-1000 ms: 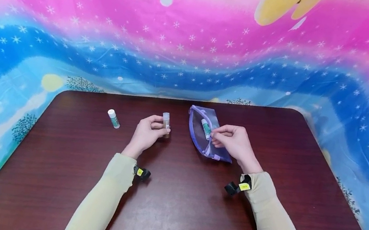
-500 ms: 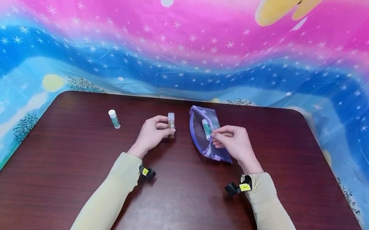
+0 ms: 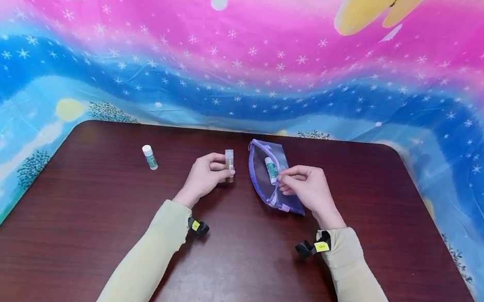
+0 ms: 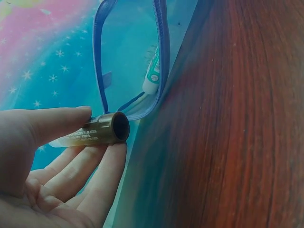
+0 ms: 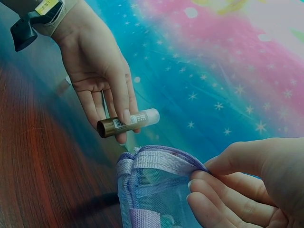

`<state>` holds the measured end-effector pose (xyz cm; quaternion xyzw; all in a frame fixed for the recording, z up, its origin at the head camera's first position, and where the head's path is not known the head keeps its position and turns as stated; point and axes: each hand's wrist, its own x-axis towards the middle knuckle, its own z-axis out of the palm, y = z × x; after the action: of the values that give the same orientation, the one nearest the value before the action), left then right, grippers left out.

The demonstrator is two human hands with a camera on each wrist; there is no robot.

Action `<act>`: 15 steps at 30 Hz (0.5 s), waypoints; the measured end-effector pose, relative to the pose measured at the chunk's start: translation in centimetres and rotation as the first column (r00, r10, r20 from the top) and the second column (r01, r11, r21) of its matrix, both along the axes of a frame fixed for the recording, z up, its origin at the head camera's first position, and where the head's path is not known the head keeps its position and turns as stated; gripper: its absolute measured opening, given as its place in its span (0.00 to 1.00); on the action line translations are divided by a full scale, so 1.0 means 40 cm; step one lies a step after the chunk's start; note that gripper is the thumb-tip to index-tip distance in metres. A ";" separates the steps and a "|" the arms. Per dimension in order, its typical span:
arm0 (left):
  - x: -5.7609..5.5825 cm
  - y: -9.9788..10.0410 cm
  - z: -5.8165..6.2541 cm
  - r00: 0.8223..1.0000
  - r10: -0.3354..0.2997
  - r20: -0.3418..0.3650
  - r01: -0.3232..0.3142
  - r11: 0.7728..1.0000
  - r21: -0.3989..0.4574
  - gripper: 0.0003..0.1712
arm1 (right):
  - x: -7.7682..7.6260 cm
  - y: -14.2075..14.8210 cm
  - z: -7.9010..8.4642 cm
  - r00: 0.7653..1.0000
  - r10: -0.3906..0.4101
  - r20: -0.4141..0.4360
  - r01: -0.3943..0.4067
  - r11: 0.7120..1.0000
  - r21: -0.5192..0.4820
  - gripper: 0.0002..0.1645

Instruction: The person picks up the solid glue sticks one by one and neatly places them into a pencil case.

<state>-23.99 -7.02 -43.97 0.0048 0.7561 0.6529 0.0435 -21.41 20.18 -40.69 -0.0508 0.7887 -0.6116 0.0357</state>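
Observation:
My left hand (image 3: 204, 176) pinches a brown-gold lip balm tube (image 3: 229, 158) with a translucent cap between thumb and fingers. In the left wrist view the tube's dark hollow base (image 4: 120, 127) points toward the table side. Just right of it lies a purple mesh zipper pouch (image 3: 284, 199), its mouth unzipped and facing left. My right hand (image 3: 311, 190) pinches the pouch's zipper edge, seen closely in the right wrist view, where the mesh (image 5: 166, 187) hangs from the fingers. A green-and-white lip balm (image 3: 271, 170) is inside the pouch. The held tube stays outside, beside the opening.
Another green-and-white lip balm (image 3: 150, 157) with a white cap lies on the dark wooden table (image 3: 223, 273), left of my left hand. A patterned pink and blue cloth (image 3: 254, 69) hangs behind the table's back edge. Each wrist carries a small black camera.
My left hand has moved a little to the right with the brown-gold lip balm tube, closer to the pouch mouth. My right hand and the pouch have barely moved.

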 end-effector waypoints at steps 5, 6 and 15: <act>-0.005 0.012 -0.002 1.000 -0.003 0.000 0.003 1.000 0.022 0.24 | 0.002 0.000 0.003 1.000 -0.002 0.002 0.002 1.000 -0.006 0.11; -0.006 0.014 -0.003 1.000 -0.003 0.001 0.003 1.000 0.025 0.24 | 0.003 -0.001 0.003 1.000 -0.002 0.002 0.002 1.000 -0.007 0.11; -0.015 0.031 -0.002 1.000 -0.006 0.021 0.005 0.998 0.063 0.25 | 0.004 -0.001 0.007 1.000 -0.004 0.002 0.004 1.000 -0.001 0.10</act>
<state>-24.61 -5.79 -44.06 0.0013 0.7345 0.6765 0.0529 -21.26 20.13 -40.42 -0.0487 0.7883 -0.6123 0.0351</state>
